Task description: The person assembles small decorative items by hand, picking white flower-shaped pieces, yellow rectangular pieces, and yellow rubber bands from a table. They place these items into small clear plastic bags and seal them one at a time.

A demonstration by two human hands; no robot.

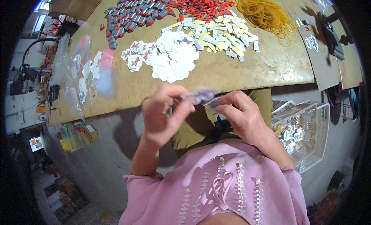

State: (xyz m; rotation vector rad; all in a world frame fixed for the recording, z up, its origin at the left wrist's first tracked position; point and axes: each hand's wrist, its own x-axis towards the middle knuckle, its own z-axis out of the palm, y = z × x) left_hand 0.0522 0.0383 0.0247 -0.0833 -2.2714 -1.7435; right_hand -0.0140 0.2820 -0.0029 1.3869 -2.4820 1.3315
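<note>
Above my lap, just off the table's near edge, my left hand (pixel 164 115) pinches a scallop-edged cutout card (pixel 201 96) with purple and white print, smeared by motion. My right hand (pixel 244 116) is closed at the fingertips on a small clear plastic bag (pixel 211 104), whose mouth is close to the card. Whether the card's edge is inside the bag I cannot tell. Past my hands lies a heap of white scalloped cutouts (pixel 174 60), with cutouts printed in brown (pixel 135 62) to its left.
Across the table (pixel 266 72) are grey-and-red small parts (pixel 135 14), red pieces (pixel 205 4), pale yellow and grey strips (pixel 220 37) and yellow rubber bands (pixel 266 16). Clear bags (pixel 104 84) lie at the left. A white plastic basket (pixel 324 126) with filled packets stands to my right.
</note>
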